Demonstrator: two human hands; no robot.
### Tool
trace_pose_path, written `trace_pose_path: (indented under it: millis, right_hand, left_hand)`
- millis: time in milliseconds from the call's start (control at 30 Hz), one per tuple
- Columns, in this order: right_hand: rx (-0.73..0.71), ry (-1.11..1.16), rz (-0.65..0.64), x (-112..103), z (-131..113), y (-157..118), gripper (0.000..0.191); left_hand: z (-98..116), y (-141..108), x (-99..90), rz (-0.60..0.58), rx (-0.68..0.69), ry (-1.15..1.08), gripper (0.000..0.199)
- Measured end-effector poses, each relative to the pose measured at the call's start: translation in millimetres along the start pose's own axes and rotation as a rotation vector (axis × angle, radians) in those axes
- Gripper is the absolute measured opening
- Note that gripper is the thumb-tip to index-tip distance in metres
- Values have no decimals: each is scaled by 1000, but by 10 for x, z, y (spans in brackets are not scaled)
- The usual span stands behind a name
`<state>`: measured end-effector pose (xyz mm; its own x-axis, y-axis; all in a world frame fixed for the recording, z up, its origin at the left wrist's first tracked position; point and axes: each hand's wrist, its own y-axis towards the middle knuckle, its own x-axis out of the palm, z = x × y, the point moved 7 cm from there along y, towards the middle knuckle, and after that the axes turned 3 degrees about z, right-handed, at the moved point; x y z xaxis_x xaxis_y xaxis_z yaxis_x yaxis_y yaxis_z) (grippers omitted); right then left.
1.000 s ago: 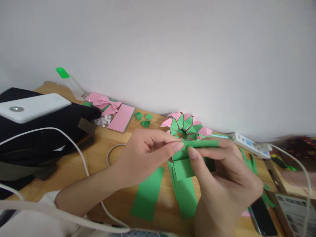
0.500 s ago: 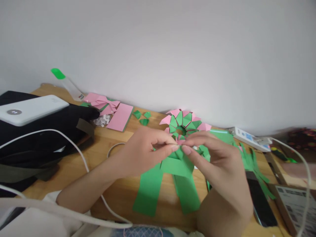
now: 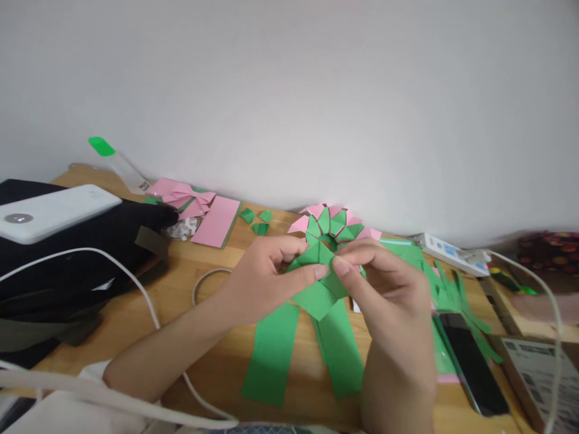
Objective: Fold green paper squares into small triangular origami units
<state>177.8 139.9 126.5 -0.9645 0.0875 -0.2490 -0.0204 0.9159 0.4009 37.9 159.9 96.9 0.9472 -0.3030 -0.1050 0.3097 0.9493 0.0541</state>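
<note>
A folded green paper piece [image 3: 319,298] is pinched between both hands above the desk, its upper end coming to a point. My left hand [image 3: 271,277] grips its left side, thumb in front and fingers behind. On its right edge, my right hand [image 3: 384,283] closes thumb and fingertips. Just behind stands a ring of folded pink and green paper [image 3: 337,223], partly covered by my hands. Two groups of green strips lie below, one at the left [image 3: 271,355] and one at the right [image 3: 341,352].
Pink paper [image 3: 218,222] and small green folds [image 3: 260,229] lie at the back left. A white power bank [image 3: 58,211] rests on black fabric [image 3: 136,217]. At the right are a phone [image 3: 473,361], a power strip [image 3: 452,254] and green scraps [image 3: 452,289].
The green paper between my hands has been turned up, so its broad face and pointed top now show. My right hand has shifted slightly left, and the view has moved a little.
</note>
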Motion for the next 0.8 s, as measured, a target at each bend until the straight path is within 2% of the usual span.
trace_pose_path:
  millis: [267, 433, 533, 633, 800]
  right_hand:
    - [16, -2, 44, -17, 1, -30, 13]
    - [29, -3, 98, -42, -8, -71, 12]
    - [23, -13, 104, -62, -14, -69, 13]
    - [20, -16, 60, -65, -20, -39, 14]
    - [-23, -84, -154, 23, -57, 5, 7]
  left_hand:
    - [6, -29, -36, 12, -22, 24, 30]
    - [-38, -47, 20, -56, -91, 7, 31]
    - [-23, -52, 26, -86, -82, 26, 31]
    - [-12, -56, 19, -103, -74, 60, 31]
    - [23, -53, 24, -122, -20, 143, 34]
